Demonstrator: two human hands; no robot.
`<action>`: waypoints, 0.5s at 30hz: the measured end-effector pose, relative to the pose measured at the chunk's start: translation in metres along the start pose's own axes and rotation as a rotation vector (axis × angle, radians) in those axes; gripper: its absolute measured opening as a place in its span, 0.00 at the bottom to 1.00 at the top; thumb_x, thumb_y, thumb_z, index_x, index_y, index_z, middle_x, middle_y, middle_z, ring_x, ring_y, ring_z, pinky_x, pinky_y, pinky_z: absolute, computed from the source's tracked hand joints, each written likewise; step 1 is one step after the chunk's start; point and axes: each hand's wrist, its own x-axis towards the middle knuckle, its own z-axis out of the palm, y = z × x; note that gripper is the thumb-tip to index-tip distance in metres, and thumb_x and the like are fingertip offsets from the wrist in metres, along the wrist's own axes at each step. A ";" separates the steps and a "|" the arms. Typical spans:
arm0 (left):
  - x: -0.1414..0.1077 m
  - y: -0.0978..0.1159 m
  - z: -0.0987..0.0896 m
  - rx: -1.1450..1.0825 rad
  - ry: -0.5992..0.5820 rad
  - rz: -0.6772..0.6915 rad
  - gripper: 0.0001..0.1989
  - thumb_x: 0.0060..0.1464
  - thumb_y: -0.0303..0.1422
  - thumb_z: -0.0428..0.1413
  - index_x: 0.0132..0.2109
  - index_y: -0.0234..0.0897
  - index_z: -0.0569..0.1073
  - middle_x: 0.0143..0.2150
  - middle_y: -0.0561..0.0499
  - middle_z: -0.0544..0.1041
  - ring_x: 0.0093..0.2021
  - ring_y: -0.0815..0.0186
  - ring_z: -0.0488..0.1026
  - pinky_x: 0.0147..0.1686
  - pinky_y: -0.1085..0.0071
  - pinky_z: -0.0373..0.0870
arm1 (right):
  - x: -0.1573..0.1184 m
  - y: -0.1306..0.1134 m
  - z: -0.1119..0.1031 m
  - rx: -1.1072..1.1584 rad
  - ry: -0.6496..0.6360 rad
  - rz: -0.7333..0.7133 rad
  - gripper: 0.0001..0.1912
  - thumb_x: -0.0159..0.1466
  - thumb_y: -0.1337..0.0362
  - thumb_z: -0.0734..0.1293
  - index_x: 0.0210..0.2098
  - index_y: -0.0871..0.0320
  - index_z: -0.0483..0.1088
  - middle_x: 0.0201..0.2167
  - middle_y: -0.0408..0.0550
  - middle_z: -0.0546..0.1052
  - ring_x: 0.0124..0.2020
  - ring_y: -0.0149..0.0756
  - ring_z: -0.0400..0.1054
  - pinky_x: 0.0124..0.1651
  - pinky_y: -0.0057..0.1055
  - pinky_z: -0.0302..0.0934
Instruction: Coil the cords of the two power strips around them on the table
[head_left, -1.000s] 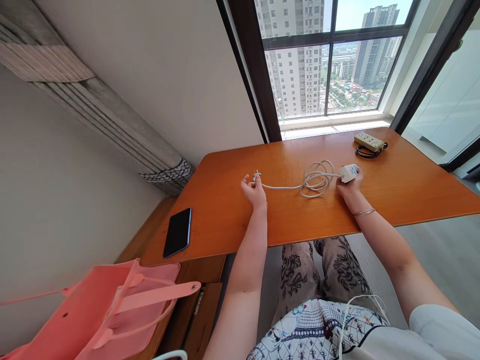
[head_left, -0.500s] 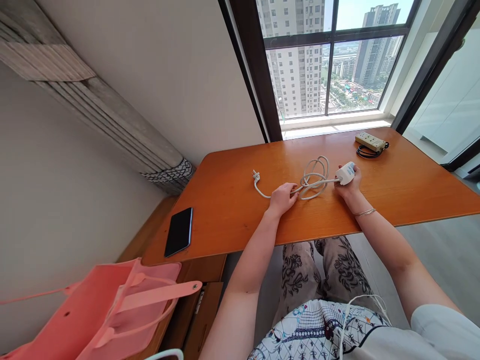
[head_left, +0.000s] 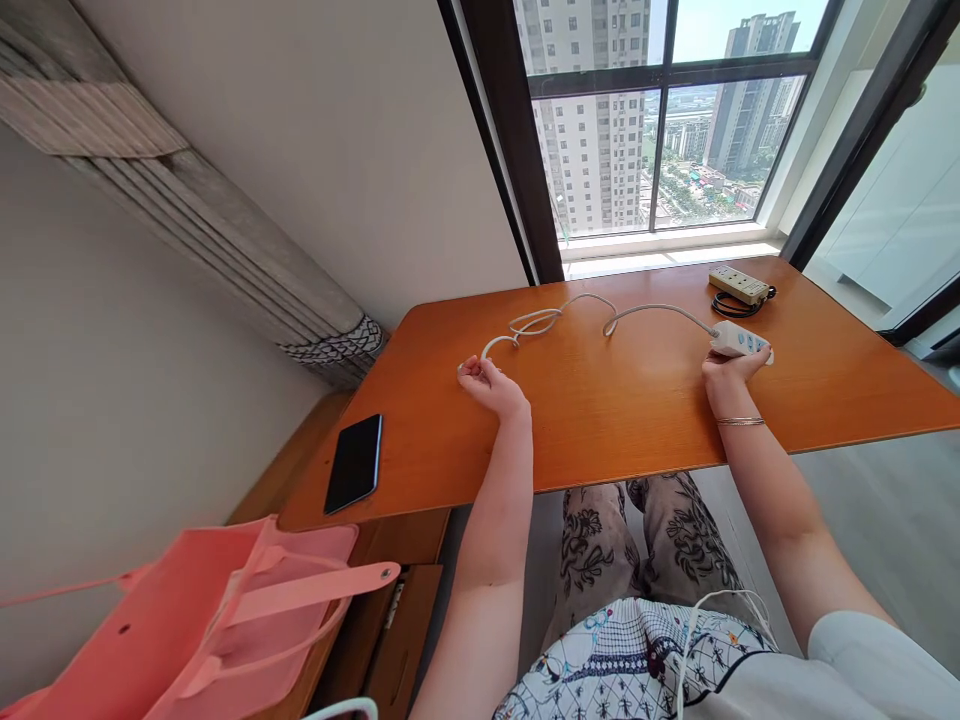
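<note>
A white power strip [head_left: 739, 341] is in my right hand [head_left: 727, 368], over the right part of the wooden table [head_left: 622, 420]. Its sockets face up and toward me. From its left end a white cord [head_left: 660, 307] runs across the tabletop in loose loops toward my left hand [head_left: 495, 388]. The fingers of that hand are closed around the plug end of the cord, and the plug itself is mostly hidden by them.
Behind my right hand lies a beige power strip [head_left: 741, 285] with a coiled black cord. A dark tablet [head_left: 354, 463] rests near the table's left edge. Below it stands a pink bag [head_left: 247, 620]. The window [head_left: 660, 130] is beyond the table's far edge.
My left hand has moved left from the cord's middle to its plug end. My right hand has shifted right with the white power strip. The coiled cord is now spread out more widely.
</note>
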 end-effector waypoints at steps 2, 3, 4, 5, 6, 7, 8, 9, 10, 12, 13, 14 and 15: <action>0.005 -0.002 -0.001 0.019 0.042 -0.017 0.12 0.65 0.27 0.38 0.54 0.39 0.59 0.50 0.42 0.71 0.44 0.67 0.76 0.39 0.70 0.73 | 0.006 -0.001 -0.001 -0.036 0.044 -0.084 0.23 0.66 0.40 0.51 0.36 0.51 0.62 0.34 0.43 0.73 0.36 0.33 0.75 0.27 0.25 0.66; 0.007 -0.002 -0.002 0.038 0.056 -0.007 0.13 0.65 0.27 0.38 0.54 0.39 0.57 0.51 0.42 0.70 0.46 0.67 0.75 0.41 0.69 0.74 | 0.007 -0.001 -0.001 -0.057 0.070 -0.113 0.23 0.66 0.40 0.50 0.37 0.51 0.62 0.35 0.44 0.73 0.38 0.34 0.75 0.28 0.27 0.67; 0.009 -0.001 -0.003 0.057 0.069 0.010 0.14 0.65 0.26 0.38 0.55 0.40 0.56 0.53 0.41 0.69 0.49 0.66 0.75 0.44 0.68 0.74 | 0.008 -0.002 -0.001 -0.074 0.099 -0.132 0.23 0.66 0.41 0.50 0.38 0.51 0.62 0.36 0.45 0.73 0.40 0.35 0.75 0.28 0.28 0.68; 0.011 0.000 -0.005 0.074 0.083 0.028 0.15 0.64 0.26 0.38 0.55 0.40 0.56 0.55 0.40 0.68 0.51 0.65 0.74 0.48 0.66 0.74 | 0.007 -0.003 -0.001 -0.084 0.123 -0.141 0.21 0.67 0.42 0.50 0.38 0.51 0.62 0.36 0.45 0.73 0.40 0.35 0.76 0.29 0.28 0.69; 0.011 0.002 -0.007 0.091 0.095 0.050 0.15 0.63 0.26 0.39 0.56 0.40 0.55 0.57 0.39 0.66 0.54 0.64 0.73 0.51 0.64 0.73 | 0.006 -0.004 0.000 -0.082 0.137 -0.141 0.19 0.67 0.44 0.51 0.39 0.51 0.62 0.35 0.45 0.73 0.40 0.35 0.76 0.29 0.29 0.69; 0.011 0.004 -0.010 0.109 0.110 0.080 0.17 0.62 0.25 0.40 0.56 0.40 0.55 0.59 0.38 0.64 0.57 0.62 0.71 0.54 0.61 0.72 | 0.004 -0.005 0.001 -0.072 0.140 -0.129 0.17 0.67 0.47 0.52 0.39 0.50 0.62 0.34 0.44 0.73 0.39 0.35 0.75 0.29 0.29 0.69; 0.010 0.006 -0.013 0.127 0.119 0.126 0.18 0.61 0.25 0.42 0.57 0.40 0.54 0.61 0.37 0.62 0.60 0.60 0.69 0.56 0.58 0.70 | 0.002 -0.007 0.003 -0.058 0.131 -0.108 0.15 0.67 0.49 0.53 0.39 0.51 0.63 0.33 0.43 0.72 0.37 0.34 0.75 0.29 0.28 0.69; 0.007 0.008 -0.016 0.138 0.114 0.189 0.19 0.60 0.25 0.43 0.58 0.39 0.54 0.63 0.36 0.61 0.63 0.58 0.66 0.59 0.55 0.67 | -0.001 -0.009 0.005 -0.038 0.110 -0.081 0.13 0.67 0.51 0.54 0.39 0.51 0.63 0.32 0.42 0.72 0.35 0.33 0.74 0.29 0.27 0.69; 0.003 0.010 -0.018 0.139 0.091 0.264 0.20 0.60 0.26 0.44 0.59 0.39 0.54 0.64 0.35 0.60 0.65 0.56 0.63 0.62 0.52 0.64 | -0.006 -0.010 0.007 -0.011 0.076 -0.052 0.12 0.67 0.53 0.55 0.38 0.51 0.63 0.31 0.42 0.72 0.33 0.32 0.74 0.28 0.26 0.68; -0.009 0.014 -0.019 0.095 -0.035 0.421 0.21 0.60 0.28 0.46 0.60 0.38 0.55 0.66 0.34 0.59 0.68 0.53 0.59 0.65 0.49 0.59 | -0.019 -0.013 0.012 0.062 -0.038 0.005 0.10 0.66 0.55 0.57 0.38 0.53 0.65 0.31 0.41 0.73 0.31 0.30 0.72 0.27 0.24 0.67; -0.016 0.016 -0.018 0.056 -0.131 0.489 0.22 0.60 0.29 0.48 0.60 0.38 0.56 0.67 0.33 0.59 0.69 0.52 0.59 0.65 0.49 0.59 | -0.028 -0.014 0.014 0.097 -0.126 0.034 0.10 0.66 0.56 0.58 0.38 0.53 0.65 0.31 0.40 0.74 0.30 0.29 0.72 0.27 0.23 0.67; -0.024 0.017 -0.016 0.020 -0.244 0.541 0.22 0.60 0.30 0.49 0.61 0.38 0.57 0.67 0.33 0.60 0.69 0.52 0.60 0.64 0.49 0.60 | -0.038 -0.014 0.016 0.126 -0.227 0.064 0.09 0.65 0.56 0.59 0.38 0.54 0.66 0.31 0.40 0.75 0.30 0.28 0.72 0.27 0.23 0.68; -0.032 0.019 -0.014 -0.004 -0.364 0.581 0.24 0.60 0.31 0.51 0.61 0.38 0.57 0.67 0.33 0.61 0.68 0.52 0.61 0.64 0.50 0.62 | -0.049 -0.015 0.016 0.143 -0.331 0.098 0.09 0.64 0.57 0.61 0.39 0.54 0.67 0.32 0.39 0.76 0.30 0.28 0.72 0.28 0.23 0.69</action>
